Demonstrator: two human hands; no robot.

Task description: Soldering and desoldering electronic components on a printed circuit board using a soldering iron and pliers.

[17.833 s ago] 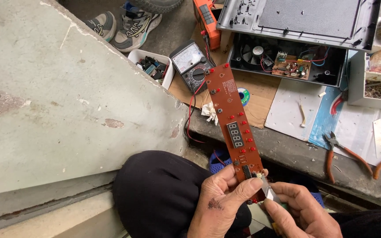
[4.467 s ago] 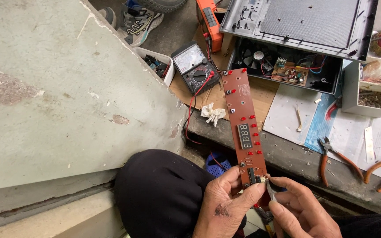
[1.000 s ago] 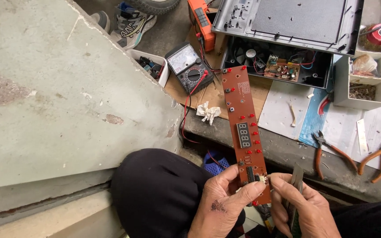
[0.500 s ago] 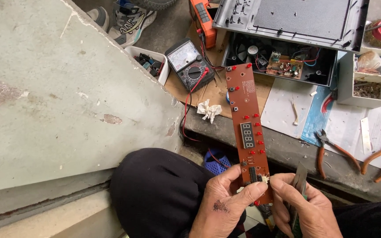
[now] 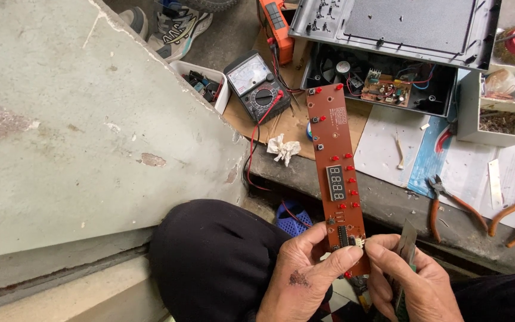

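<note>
My left hand (image 5: 308, 277) pinches the near end of the board (image 5: 338, 179), thumb across its face. My right hand (image 5: 412, 283) grips a thin metal blade (image 5: 406, 241), its fingers (image 5: 382, 245) touching a small pale part (image 5: 360, 242) at the board's edge. The board runs toward 12 o'clock. Beyond, a meter (image 5: 256, 83); at 2 o'clock on the worktop (image 5: 388, 200), pliers (image 5: 442, 200).

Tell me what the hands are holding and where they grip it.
The left hand pinches the long red-brown circuit board at its near end; the right hand touches that end, a thin grey tool between its fingers.
</note>
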